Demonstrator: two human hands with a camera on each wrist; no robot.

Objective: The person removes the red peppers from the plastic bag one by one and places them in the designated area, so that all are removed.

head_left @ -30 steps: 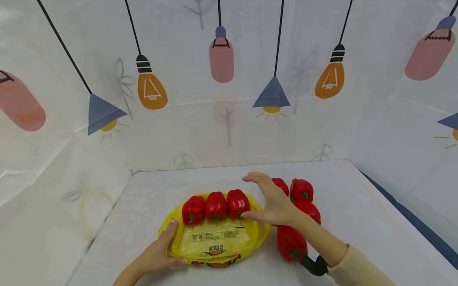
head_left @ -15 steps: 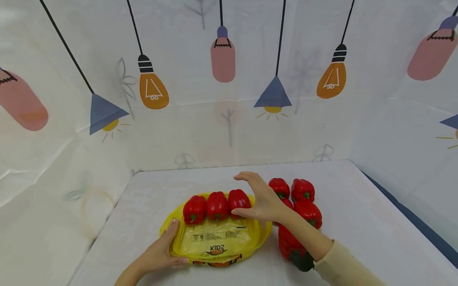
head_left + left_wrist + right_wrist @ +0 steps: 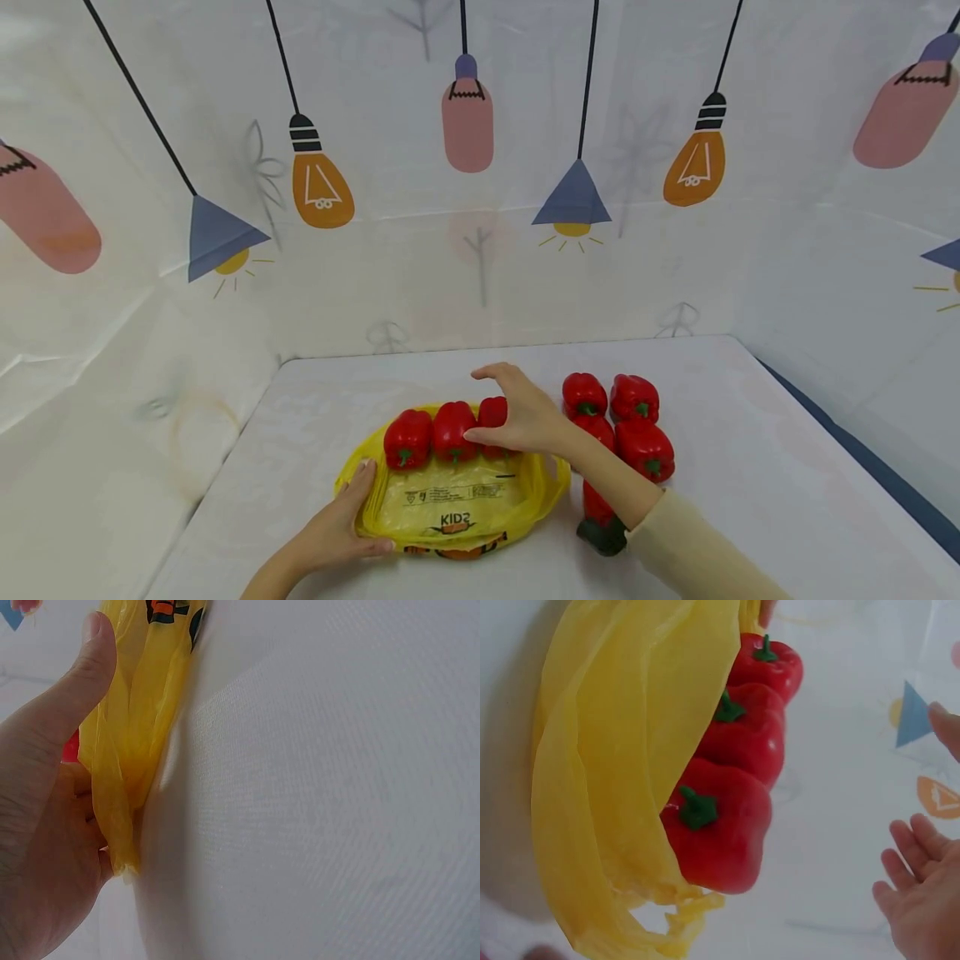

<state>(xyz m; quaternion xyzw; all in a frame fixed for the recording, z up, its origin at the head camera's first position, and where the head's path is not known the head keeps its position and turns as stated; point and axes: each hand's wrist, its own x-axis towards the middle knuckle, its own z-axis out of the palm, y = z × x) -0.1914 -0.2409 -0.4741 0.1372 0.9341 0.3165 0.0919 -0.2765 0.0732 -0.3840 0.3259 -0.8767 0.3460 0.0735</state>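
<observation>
At lower left, the left hand, thumb and fingers spread, rests against the yellow bag, probably to steady it; at lower centre, three red peppers line its upper edge. Beside them, the right hand, widely parted, holds nothing.

In the head view, the right hand hides part of the right-hand pepper at the yellow bag; the right forearm covers parts of two loose peppers; the bag's fine print is too small to read; the bottom edge cuts off the sleeve and left forearm; in the left wrist view, the left hand runs off the left edge, fingers partly hidden behind the bag; a red sliver is too small to identify; in the right wrist view, the right edge crops the right hand; a blurred dark shape at bottom left is unclear.
</observation>
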